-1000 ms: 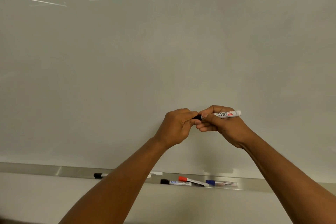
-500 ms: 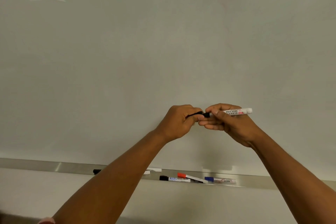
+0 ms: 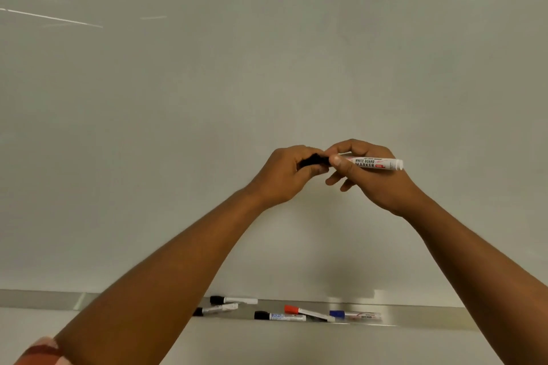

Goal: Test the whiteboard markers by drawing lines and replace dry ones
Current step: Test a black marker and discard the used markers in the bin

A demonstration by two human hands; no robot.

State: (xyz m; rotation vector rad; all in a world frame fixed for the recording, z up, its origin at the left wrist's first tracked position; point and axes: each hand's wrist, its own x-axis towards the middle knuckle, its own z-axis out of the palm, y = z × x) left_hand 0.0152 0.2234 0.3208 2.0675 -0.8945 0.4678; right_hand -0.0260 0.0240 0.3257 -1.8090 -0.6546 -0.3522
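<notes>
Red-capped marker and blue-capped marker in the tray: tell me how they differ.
The red-capped marker has a red cap; the blue-capped marker has a blue one. The red-capped marker lies slanted, its cap end raised toward the board; the blue-capped marker lies level along the tray. The red-capped marker sits left of the blue-capped marker. Both have pale barrels, caps pointing left, and are untouched.

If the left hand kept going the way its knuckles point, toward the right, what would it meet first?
The right hand, most likely its thumb and fingertips on the marker. The left hand grips the black cap just beside them, though the depth between the hands is unclear.
</notes>
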